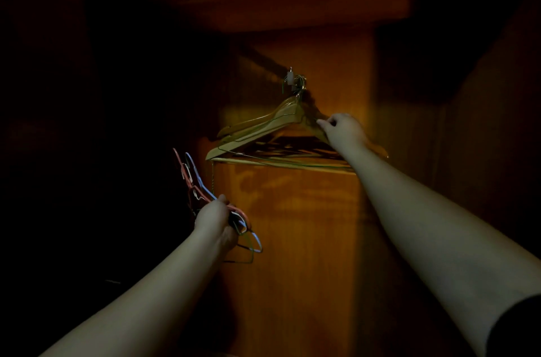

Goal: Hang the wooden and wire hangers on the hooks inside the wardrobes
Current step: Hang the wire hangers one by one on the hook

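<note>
Several wooden hangers (257,128) and thin wire hangers hang together from a small white hook (290,78) on the wardrobe's back panel. My right hand (342,130) pinches the right shoulder of one hanging hanger, thumb and fingers closed on it. Lower left, my left hand (215,217) grips a bundle of wire hangers (193,178) in pink, blue and dark colours; their hooks point up and left, and their bodies stick out below my fist.
The wooden back panel (292,225) is lit orange by a narrow light. A shelf or top board (278,5) runs overhead. The wardrobe's left side is black and its right side wall (483,152) is in deep shadow.
</note>
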A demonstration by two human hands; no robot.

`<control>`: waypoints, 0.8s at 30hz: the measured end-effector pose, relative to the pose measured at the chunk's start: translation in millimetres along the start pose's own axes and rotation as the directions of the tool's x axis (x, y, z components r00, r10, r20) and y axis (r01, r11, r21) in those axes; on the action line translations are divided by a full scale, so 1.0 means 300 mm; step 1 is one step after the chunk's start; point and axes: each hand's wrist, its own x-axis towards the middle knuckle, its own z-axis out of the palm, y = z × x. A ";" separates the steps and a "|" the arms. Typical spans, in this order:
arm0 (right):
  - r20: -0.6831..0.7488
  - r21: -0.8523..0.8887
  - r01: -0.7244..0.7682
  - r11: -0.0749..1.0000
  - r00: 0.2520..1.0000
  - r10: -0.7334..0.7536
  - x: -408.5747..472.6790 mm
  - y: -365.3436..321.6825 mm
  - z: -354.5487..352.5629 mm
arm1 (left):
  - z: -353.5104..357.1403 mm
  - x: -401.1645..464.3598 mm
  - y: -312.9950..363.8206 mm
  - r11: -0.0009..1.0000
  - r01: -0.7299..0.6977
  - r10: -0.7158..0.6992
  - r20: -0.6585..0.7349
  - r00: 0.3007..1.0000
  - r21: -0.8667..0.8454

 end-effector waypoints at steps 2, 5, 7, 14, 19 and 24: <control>0.017 -0.030 -0.031 0.999 0.999 0.032 0.005 -0.005 -0.002 | 0.001 -0.011 0.002 1.000 0.018 -0.019 0.013 1.000 0.009; 0.037 -0.077 -0.061 0.995 0.997 0.064 0.011 -0.016 -0.001 | -0.002 -0.017 0.002 0.999 0.020 -0.020 -0.003 1.000 0.026; 0.044 -0.128 -0.068 0.990 0.996 0.074 0.021 -0.025 -0.001 | -0.001 -0.020 0.002 0.999 0.012 -0.012 -0.005 1.000 0.032; 0.093 -0.239 -0.057 0.969 0.992 0.081 0.065 -0.043 -0.009 | -0.011 -0.036 0.016 0.999 -0.017 0.017 0.000 1.000 0.049; 0.124 -0.270 -0.045 0.962 0.989 0.081 0.074 -0.051 -0.022 | -0.027 -0.036 0.020 0.999 0.001 0.000 -0.011 1.000 0.044; 0.132 -0.267 -0.052 0.962 0.987 0.090 0.059 -0.050 -0.015 | -0.046 -0.040 0.025 0.999 0.011 -0.010 -0.008 1.000 0.040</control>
